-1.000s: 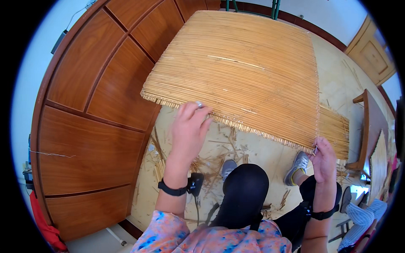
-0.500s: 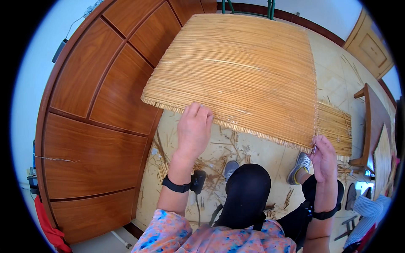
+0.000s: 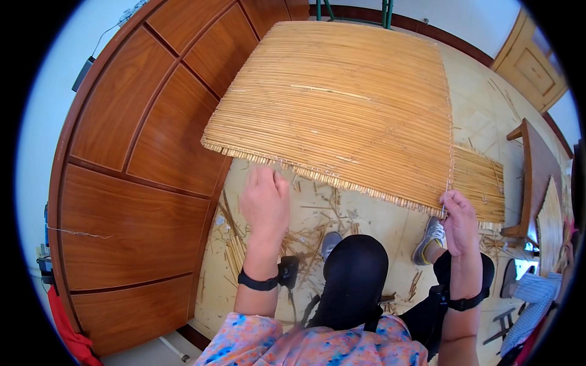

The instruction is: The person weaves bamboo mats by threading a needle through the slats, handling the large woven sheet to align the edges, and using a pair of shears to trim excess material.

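A large straw-coloured reed mat [image 3: 342, 104] stretches out in front of me, its thin stalks running crosswise and stitched along the edges. My left hand [image 3: 265, 198] is closed just below the mat's near edge, left of the middle. Whatever its curled fingers hold, if anything, is hidden. At the near right corner my right hand [image 3: 460, 222] pinches the mat's edge between thumb and fingers. A thin, shiny sliver shows by those fingertips, too small to name.
Brown wooden panelling [image 3: 134, 226] rises along the left. Loose stalks [image 3: 311, 229] litter the tiled floor below. A smaller reed mat [image 3: 482, 186] lies to the right, near a wooden bench [image 3: 537, 177]. Another person's checked trouser leg [image 3: 531, 308] shows at the lower right.
My left hand has come off the mat's near edge, moving down and slightly left. My right hand stays at the corner. The whole view has shifted slightly.
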`<state>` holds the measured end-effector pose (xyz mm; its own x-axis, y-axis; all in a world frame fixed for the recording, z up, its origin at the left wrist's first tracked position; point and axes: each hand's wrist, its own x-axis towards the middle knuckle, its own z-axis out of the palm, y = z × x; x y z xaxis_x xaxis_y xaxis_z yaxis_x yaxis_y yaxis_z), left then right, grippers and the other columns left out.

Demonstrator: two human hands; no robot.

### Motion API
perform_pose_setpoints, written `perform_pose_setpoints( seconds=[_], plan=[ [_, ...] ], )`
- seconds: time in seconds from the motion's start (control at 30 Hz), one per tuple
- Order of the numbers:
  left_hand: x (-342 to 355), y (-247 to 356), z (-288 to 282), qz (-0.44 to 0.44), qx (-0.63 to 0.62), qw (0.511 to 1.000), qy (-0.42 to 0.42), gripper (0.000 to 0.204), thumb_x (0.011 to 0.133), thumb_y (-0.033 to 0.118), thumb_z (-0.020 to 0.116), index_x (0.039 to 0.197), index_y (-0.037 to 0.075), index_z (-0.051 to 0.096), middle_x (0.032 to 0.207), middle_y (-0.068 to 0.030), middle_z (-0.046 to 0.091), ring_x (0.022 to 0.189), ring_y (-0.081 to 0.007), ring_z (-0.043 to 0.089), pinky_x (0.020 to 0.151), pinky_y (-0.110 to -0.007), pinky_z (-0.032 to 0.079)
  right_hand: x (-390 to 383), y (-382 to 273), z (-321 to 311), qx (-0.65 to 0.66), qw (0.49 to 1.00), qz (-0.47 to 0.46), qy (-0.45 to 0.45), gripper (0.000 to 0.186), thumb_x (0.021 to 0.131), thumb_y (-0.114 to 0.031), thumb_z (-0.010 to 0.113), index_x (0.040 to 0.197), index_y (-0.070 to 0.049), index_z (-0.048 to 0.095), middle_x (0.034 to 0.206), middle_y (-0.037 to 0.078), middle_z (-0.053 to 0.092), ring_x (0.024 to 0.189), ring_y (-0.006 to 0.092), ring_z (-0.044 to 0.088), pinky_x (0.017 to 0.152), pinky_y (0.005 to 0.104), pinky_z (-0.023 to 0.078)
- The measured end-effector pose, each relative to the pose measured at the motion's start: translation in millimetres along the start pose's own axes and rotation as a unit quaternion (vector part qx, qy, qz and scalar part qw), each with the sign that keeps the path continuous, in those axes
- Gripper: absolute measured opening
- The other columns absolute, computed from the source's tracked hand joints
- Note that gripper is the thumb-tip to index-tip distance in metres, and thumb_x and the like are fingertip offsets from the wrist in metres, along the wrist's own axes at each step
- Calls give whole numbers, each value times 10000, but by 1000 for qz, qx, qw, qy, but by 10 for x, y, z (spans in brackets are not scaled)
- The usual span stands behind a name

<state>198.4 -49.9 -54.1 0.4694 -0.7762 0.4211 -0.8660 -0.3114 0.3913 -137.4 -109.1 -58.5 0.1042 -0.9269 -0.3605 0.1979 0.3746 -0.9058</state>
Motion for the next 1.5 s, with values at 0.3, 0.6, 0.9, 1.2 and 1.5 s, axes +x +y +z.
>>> perform_pose_setpoints(
  seconds=[0.3,0.6,0.9,1.2,1.5],
  plan=[
    [-48,234,31,194,-143,970,-17,181,718,23,713,877,43,627,929,-104,591,873,-310,573,718,-380,467,-17,-4,-18,5,1000,-5,-23,108,920,-156,572,867,-62,563,819,-30,524,779,57,463,714,214,378],
    [44,367,189,229,-90,968,-49,177,678,36,720,817,41,611,822,-81,533,784,-284,540,685,-389,445,-19,12,-50,9,1000,-14,-26,103,922,-151,567,875,-59,569,835,-27,536,783,61,472,721,218,383],
    [30,396,311,166,4,986,-9,115,749,52,629,789,31,523,853,-129,526,806,-315,536,663,-407,439,-29,14,-19,-31,999,-28,-15,116,925,-166,566,856,-74,573,784,-52,516,718,34,438,655,201,352],
    [-281,-85,13,30,22,989,-145,135,800,90,599,918,34,562,764,-141,590,673,-374,568,633,-459,454,-30,5,-44,-39,999,-19,-1,120,918,-191,573,859,-87,576,788,-59,508,720,31,419,645,207,339],
    [-372,143,206,161,15,987,-12,429,753,13,631,1172,15,540,1065,-169,531,918,-338,536,760,-408,463,-12,31,-111,-40,999,-23,22,79,915,-170,571,866,-108,570,807,-55,499,757,51,437,681,225,355]
  ],
)
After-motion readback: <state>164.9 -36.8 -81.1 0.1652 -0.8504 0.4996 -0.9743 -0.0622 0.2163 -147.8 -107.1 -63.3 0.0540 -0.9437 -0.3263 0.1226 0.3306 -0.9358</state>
